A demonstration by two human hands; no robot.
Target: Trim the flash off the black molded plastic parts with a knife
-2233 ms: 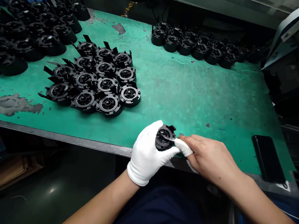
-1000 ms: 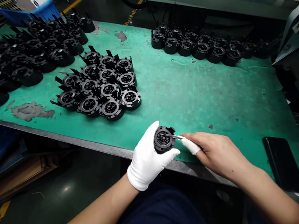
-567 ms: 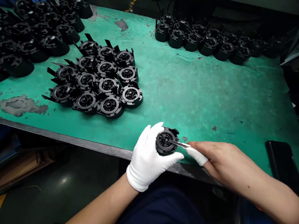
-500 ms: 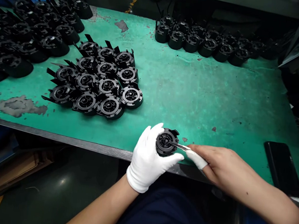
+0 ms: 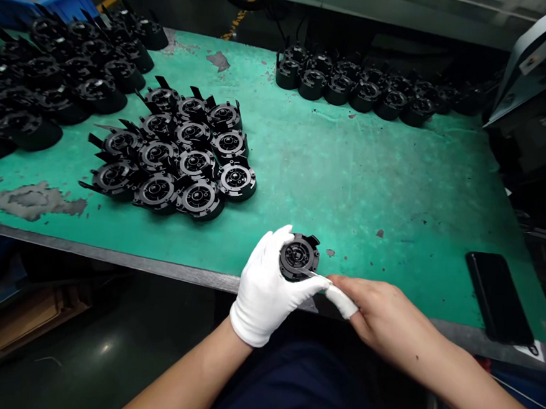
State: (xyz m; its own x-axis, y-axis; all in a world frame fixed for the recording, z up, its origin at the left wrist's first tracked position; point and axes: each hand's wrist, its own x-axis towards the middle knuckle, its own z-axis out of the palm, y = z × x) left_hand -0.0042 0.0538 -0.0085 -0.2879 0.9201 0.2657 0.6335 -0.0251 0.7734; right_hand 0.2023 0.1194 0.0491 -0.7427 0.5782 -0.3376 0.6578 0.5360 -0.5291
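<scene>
My left hand [image 5: 267,285], in a white glove, is wrapped round a round black plastic housing [image 5: 299,253] near the front edge of the bench. The housing's ribbed, ringed face is turned up towards me. From the right, my right hand [image 5: 369,304] pinches a slim metal blade-like tool [image 5: 312,274], its thumb covered in white cloth. The tool's tip lies over the lower part of the housing's face; whether it touches is too small to tell. My left thumb reaches close to the right hand's fingertips.
Several similar black housings [image 5: 198,162] stand grouped at left centre on the green bench top [image 5: 350,172]. More stand at the far left [image 5: 98,92] and in rows along the back [image 5: 340,87]. A black phone [image 5: 500,298] lies at the right; a blue bin [image 5: 67,0] is behind.
The tool's tip has shifted from the middle of the housing's face towards its lower edge. My right hand has come slightly nearer to my left thumb. The whole view has shifted a little.
</scene>
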